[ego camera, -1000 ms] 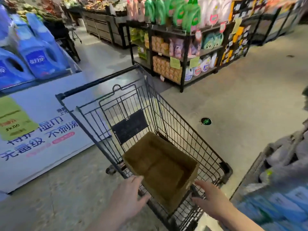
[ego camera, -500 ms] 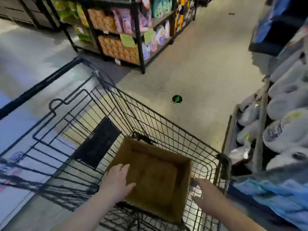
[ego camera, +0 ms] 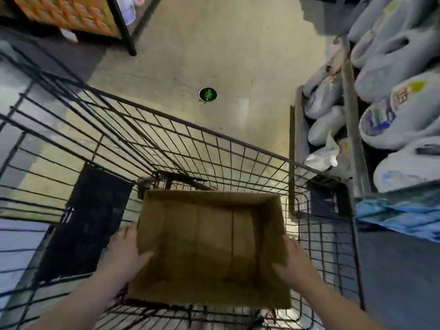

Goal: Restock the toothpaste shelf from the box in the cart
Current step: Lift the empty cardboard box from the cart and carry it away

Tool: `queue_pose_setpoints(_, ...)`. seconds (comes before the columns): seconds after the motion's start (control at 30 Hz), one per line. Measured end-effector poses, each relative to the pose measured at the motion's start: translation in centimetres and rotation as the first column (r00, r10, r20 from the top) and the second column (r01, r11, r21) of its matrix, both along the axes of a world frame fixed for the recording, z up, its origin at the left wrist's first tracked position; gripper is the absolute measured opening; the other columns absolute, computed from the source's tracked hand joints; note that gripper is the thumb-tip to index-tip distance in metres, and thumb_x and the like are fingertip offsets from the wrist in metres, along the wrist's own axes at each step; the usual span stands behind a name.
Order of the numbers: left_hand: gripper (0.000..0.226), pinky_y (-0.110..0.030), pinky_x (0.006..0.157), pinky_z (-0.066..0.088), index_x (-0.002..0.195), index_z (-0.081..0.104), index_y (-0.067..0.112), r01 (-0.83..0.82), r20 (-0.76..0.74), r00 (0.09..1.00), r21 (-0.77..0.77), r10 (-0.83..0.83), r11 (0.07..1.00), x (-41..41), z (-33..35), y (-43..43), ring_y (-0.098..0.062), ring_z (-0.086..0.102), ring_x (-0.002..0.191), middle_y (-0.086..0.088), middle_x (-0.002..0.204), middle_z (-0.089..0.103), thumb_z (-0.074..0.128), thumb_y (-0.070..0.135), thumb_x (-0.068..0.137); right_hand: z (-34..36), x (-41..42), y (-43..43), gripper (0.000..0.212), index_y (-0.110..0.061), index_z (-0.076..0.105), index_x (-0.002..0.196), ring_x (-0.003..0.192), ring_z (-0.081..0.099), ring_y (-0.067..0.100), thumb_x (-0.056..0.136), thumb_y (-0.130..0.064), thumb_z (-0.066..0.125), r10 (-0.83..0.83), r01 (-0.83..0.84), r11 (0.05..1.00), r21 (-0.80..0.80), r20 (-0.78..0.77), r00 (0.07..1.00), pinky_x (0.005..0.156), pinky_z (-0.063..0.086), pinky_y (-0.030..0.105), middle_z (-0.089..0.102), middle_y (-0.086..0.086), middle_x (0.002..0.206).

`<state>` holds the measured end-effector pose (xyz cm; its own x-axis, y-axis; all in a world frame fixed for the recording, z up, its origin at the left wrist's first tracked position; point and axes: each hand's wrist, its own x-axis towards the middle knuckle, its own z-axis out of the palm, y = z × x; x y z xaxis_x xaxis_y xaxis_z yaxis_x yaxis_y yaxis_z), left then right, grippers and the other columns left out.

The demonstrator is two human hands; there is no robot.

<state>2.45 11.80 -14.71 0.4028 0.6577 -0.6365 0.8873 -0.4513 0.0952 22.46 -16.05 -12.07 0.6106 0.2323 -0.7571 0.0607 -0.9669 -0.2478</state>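
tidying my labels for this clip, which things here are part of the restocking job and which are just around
Job: cardboard box, looks empty; cart; left hand and right hand, each with a grip on a box wall.
Just around: white jugs; blue packs; orange packs; green floor marker.

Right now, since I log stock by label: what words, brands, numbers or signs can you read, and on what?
No text here can be read for certain.
Round floor marker: green marks, too blurred.
White jug label: coloured print, too blurred.
Orange packs: too blurred.
Cardboard box: no print shows.
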Motion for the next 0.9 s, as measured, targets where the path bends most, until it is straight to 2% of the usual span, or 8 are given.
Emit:
queue_pose_setpoints(0.17,0.105,-0.053,0.108,0.032,0.146,-0.004,0.019,-0.251,0.012,0.967,-0.113,0.254,0.961,-0.2,-4.0,1.3,-0.038,0.023,0.137,-0.015,0.155,0.009,0.071,0.034,0.075,-5.7,0.3,-1.2,0.08,-0.029,0.022,0.135,0.112,0.056,0.025,0.071,-0.024,0.069,-0.149,0.149,0.989,-0.011,-0.004,0.989,0.089,0.052,0.046,0.051,0.007,0.127)
queue_pose_setpoints(0.27,0.1,-0.05,0.1,0.041,0.146,0.006,0.017,-0.38,-0.006,0.923,-0.19,0.386,0.905,-0.3,-6.3,1.7,-0.041,0.038,0.128,-0.019,0.148,0.03,0.073,0.034,0.074,-6.3,0.2,-0.7,0.063,-0.024,0.028,0.129,0.09,0.058,0.019,0.079,-0.013,0.064,-0.231,0.231,0.973,0.003,-0.013,0.973,0.071,0.052,0.031,0.054,-0.002,0.1)
queue_pose_setpoints(0.37,0.08,-0.046,0.092,0.045,0.14,0.027,0.015,-0.472,0.015,0.865,-0.318,0.502,0.823,-0.3,-7.5,1.3,-0.039,0.05,0.115,-0.017,0.133,0.05,0.073,0.028,0.076,-7.2,0.0,-0.6,0.062,-0.022,0.027,0.131,0.087,0.058,0.021,0.081,-0.01,0.061,-0.299,0.298,0.954,0.036,0.013,0.954,0.075,0.054,0.037,0.053,-0.001,0.097)
queue_pose_setpoints(0.5,0.08,-0.05,0.097,0.04,0.14,0.026,0.014,-0.547,0.025,0.802,-0.374,0.597,0.749,0.0,-7.8,0.8,-0.04,0.046,0.119,-0.018,0.135,0.046,0.073,0.021,0.076,-7.5,-0.5,-0.4,0.066,-0.026,0.023,0.133,0.095,0.061,0.027,0.081,-0.013,0.061,-0.363,0.362,0.931,0.054,0.012,0.932,0.083,0.054,0.047,0.058,0.007,0.109)
queue_pose_setpoints(0.6,0.078,-0.053,0.099,0.04,0.14,0.027,0.015,-0.597,0.024,0.752,-0.398,0.659,0.697,0.3,-6.8,0.8,-0.041,0.046,0.119,-0.019,0.135,0.046,0.073,0.019,0.076,-6.9,-0.3,-0.5,0.06,-0.024,0.027,0.133,0.092,0.061,0.022,0.084,-0.014,0.059,-0.376,0.375,0.924,0.074,0.003,0.927,0.079,0.054,0.04,0.058,0.003,0.107)
queue_pose_setpoints(0.67,0.077,-0.053,0.098,0.042,0.139,0.03,0.015,-0.595,0.021,0.757,-0.389,0.653,0.703,0.4,-5.5,0.7,-0.041,0.048,0.116,-0.019,0.133,0.048,0.073,0.021,0.076,-5.9,-0.1,-0.7,0.057,-0.025,0.029,0.132,0.083,0.059,0.017,0.084,-0.016,0.059,-0.364,0.363,0.929,0.073,0.008,0.931,0.07,0.052,0.032,0.057,0.0,0.1)
queue_pose_setpoints(0.8,0.07,-0.046,0.091,0.047,0.135,0.037,0.012,-0.538,0.068,0.801,-0.353,0.595,0.765,0.1,-1.0,0.4,-0.037,0.054,0.105,-0.018,0.123,0.054,0.073,0.023,0.076,-1.8,-0.6,-1.3,0.063,-0.024,0.026,0.135,0.086,0.061,0.018,0.083,-0.021,0.062,-0.355,0.353,0.933,0.062,0.025,0.934,0.076,0.053,0.032,0.06,0.004,0.113)
queue_pose_setpoints(0.9,0.067,-0.045,0.085,0.049,0.134,0.038,0.016,-0.486,0.119,0.83,-0.329,0.546,0.81,-0.2,3.4,0.1,-0.033,0.057,0.092,-0.013,0.108,0.058,0.071,0.026,0.077,2.2,-1.3,-2.1,0.067,-0.024,0.022,0.137,0.072,0.056,0.01,0.083,-0.022,0.062,-0.362,0.359,0.93,0.085,0.029,0.932,0.06,0.047,0.022,0.059,0.004,0.109)
